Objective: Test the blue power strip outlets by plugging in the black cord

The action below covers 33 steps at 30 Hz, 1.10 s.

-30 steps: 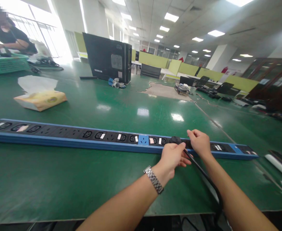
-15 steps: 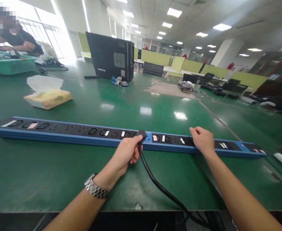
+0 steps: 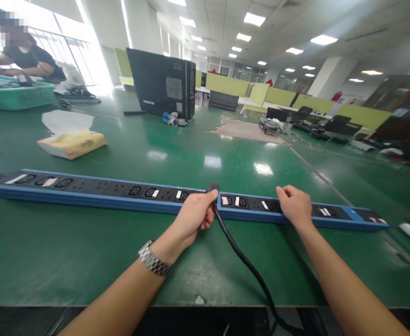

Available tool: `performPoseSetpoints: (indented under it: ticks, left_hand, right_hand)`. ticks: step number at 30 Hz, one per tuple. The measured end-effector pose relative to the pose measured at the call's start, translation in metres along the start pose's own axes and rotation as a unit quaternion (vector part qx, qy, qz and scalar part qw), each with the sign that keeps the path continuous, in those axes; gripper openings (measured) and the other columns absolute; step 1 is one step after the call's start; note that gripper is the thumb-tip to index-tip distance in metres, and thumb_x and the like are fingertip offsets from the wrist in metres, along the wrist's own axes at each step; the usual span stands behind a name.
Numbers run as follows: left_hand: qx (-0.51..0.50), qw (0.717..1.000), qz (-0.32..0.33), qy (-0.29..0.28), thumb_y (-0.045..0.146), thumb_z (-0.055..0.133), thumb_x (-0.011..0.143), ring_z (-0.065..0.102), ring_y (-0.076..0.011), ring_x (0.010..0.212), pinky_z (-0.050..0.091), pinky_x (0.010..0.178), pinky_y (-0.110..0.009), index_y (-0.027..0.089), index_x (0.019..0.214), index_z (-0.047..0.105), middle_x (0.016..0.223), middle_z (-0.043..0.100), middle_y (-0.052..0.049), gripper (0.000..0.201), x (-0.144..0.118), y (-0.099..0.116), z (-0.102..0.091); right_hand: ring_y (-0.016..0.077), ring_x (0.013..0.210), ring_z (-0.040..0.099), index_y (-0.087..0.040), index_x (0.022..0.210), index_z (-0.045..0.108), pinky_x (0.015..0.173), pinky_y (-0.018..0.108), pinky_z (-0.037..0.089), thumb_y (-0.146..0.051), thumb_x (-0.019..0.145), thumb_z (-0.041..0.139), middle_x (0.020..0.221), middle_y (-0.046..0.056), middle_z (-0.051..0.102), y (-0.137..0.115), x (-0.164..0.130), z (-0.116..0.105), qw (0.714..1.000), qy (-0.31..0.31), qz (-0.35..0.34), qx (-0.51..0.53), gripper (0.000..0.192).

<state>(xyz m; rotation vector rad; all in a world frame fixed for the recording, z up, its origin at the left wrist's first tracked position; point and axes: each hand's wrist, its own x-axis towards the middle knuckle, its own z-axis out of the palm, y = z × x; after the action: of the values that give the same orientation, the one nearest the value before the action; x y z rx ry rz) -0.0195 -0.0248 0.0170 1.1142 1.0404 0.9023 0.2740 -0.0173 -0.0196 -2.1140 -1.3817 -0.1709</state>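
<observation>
A long blue power strip (image 3: 100, 199) with black socket faces lies across the green table. Several sockets carry small white or pink labels. My left hand (image 3: 195, 212) pinches a black plug (image 3: 212, 187) over the blue part near the strip's middle; whether its pins are in a socket is hidden. From the plug a thick black cord (image 3: 245, 262) runs down over the table's front edge. Farther right, my right hand (image 3: 295, 203) is closed around the strip, covering part of it.
Behind the strip stand a tissue pack (image 3: 73, 143), a black computer tower (image 3: 161, 84) and blue-grey gloves (image 3: 174, 119). At the far left a person sits behind a green basket (image 3: 19, 95). The table covering is torn (image 3: 238, 127) towards the back.
My left hand has shifted slightly right along the strip with the plug, now over the blue part. The cord has moved along. My right hand stays in place.
</observation>
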Motion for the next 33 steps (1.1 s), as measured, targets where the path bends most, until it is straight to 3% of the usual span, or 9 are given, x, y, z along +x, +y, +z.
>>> performPoseSetpoints:
  ticks: [3,7,10,13,18,25,30,33]
  left_hand:
    - [-0.067,0.992,0.104,-0.018,0.049,0.055,0.083,0.036,-0.0054,0.035,0.026,0.037,-0.019,0.017,0.048,0.046,0.036,0.041,0.003,0.048,-0.015,0.040,-0.012]
    - [-0.227,0.970,0.084,0.021,0.042,0.043,0.091,0.021,-0.0047,0.034,0.021,0.035,-0.018,0.020,0.053,0.037,0.038,0.023,0.008,0.044,-0.029,0.072,-0.056]
    - [-0.235,0.969,0.017,0.074,0.037,0.043,0.091,0.019,-0.0044,0.033,0.019,0.034,-0.018,0.021,0.051,0.030,0.039,0.019,0.008,0.045,-0.026,0.059,-0.091]
    - [-0.159,0.980,-0.075,0.094,0.037,0.055,0.085,0.021,-0.0033,0.032,0.017,0.032,-0.018,0.020,0.051,0.034,0.040,0.024,0.008,0.044,-0.017,0.027,-0.108]
    - [-0.066,0.986,-0.087,0.123,0.045,0.060,0.081,0.026,-0.0031,0.032,0.018,0.032,-0.016,0.018,0.050,0.037,0.040,0.029,0.008,0.047,-0.006,-0.006,-0.106]
    - [-0.061,0.985,-0.090,0.137,0.047,0.058,0.079,0.021,-0.0031,0.030,0.014,0.032,-0.017,0.020,0.047,0.031,0.037,0.024,0.009,0.049,-0.014,-0.006,-0.102]
    - [0.057,0.983,-0.049,0.166,0.053,0.063,0.072,0.033,-0.0056,0.033,0.021,0.034,-0.017,0.018,0.053,0.046,0.040,0.040,0.005,0.044,-0.015,-0.011,-0.098]
    - [0.071,0.983,-0.055,0.158,0.059,0.063,0.070,0.033,-0.0066,0.033,0.021,0.033,-0.018,0.017,0.054,0.050,0.040,0.043,0.004,0.046,-0.016,-0.011,-0.100]
  right_hand:
    - [0.0150,0.060,0.048,-0.020,0.065,0.063,0.057,0.026,0.028,-0.050,0.083,0.048,0.061,0.003,0.060,0.003,0.001,0.003,1.000,0.017,-0.009,0.000,0.038]
    - [0.0139,0.059,0.047,-0.020,0.064,0.063,0.058,0.025,0.028,-0.050,0.084,0.049,0.059,0.002,0.059,0.005,0.001,0.005,1.000,0.022,-0.010,0.007,0.038]
    - [0.0135,0.059,0.047,-0.021,0.065,0.063,0.057,0.025,0.027,-0.052,0.085,0.048,0.058,0.001,0.058,0.003,0.000,0.005,1.000,0.019,0.000,0.004,0.040]
    - [0.0133,0.059,0.045,-0.021,0.066,0.063,0.056,0.025,0.026,-0.053,0.086,0.046,0.058,0.002,0.057,0.002,-0.001,0.004,1.000,0.026,0.003,-0.005,0.042]
    - [0.0132,0.060,0.045,-0.021,0.068,0.065,0.056,0.025,0.026,-0.053,0.086,0.046,0.061,0.003,0.059,0.001,-0.003,0.004,1.000,0.025,0.010,-0.006,0.041]
    - [0.0129,0.059,0.043,-0.021,0.068,0.064,0.057,0.025,0.025,-0.052,0.086,0.047,0.062,0.003,0.058,0.000,-0.004,0.003,1.000,0.019,0.016,-0.015,0.040]
    - [0.0129,0.059,0.042,-0.020,0.070,0.066,0.057,0.025,0.025,-0.051,0.085,0.048,0.064,0.003,0.060,-0.001,-0.005,0.003,1.000,0.019,0.015,-0.012,0.039]
    - [0.0128,0.059,0.042,-0.021,0.071,0.066,0.057,0.025,0.025,-0.051,0.086,0.047,0.064,0.003,0.059,0.000,-0.005,0.003,1.000,0.016,0.016,-0.019,0.039]
